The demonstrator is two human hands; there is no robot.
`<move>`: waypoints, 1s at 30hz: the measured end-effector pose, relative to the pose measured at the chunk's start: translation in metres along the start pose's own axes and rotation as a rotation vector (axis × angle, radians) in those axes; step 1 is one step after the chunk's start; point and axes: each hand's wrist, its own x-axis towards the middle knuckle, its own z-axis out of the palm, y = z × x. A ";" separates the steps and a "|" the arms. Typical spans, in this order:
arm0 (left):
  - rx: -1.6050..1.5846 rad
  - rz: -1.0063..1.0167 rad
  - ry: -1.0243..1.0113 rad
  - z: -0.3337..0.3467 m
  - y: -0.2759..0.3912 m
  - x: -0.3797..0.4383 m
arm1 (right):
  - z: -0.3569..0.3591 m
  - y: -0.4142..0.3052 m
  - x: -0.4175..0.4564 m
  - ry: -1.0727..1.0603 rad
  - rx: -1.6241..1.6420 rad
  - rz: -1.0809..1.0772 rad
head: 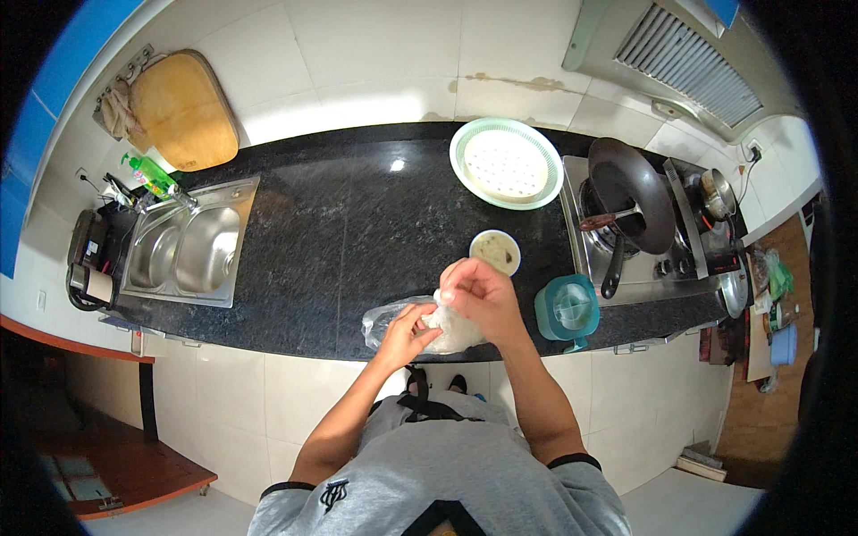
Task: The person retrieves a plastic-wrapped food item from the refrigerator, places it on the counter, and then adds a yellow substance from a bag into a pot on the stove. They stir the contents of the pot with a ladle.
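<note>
A clear plastic bag (380, 321) with pale, whitish contents (458, 334) sits at the counter's front edge. My left hand (406, 335) grips its side, fingers curled against the white part. Pinched between the thumb and fingers of my right hand (484, 298) is a twisted white end, which looks like the bag's gathered neck. What exactly the bag holds is hard to tell. Just beyond my right hand stands a small bowl (495, 250) of pale, cloudy stuff with a dark bit in it, partly covered by that hand. To its right is a teal lidded container (567, 309).
A pale green colander basin (507, 163) sits at the back of the black countertop (301, 234). On the right, a wok (630, 194) with a handled utensil rests on the gas stove (583, 258). A double steel sink (201, 258) and a cutting board (184, 110) are left.
</note>
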 end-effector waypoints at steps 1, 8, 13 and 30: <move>0.025 0.018 0.001 -0.002 0.003 0.002 | 0.003 -0.002 -0.002 -0.049 0.020 -0.009; 0.069 0.187 0.092 -0.004 0.014 0.004 | -0.011 -0.004 -0.004 -0.263 -0.043 -0.040; -0.066 0.161 0.131 -0.012 0.036 0.009 | -0.009 0.005 -0.003 -0.269 -0.014 0.089; -0.805 -0.108 0.152 -0.025 0.024 0.011 | -0.004 0.062 -0.045 0.258 -1.129 -0.136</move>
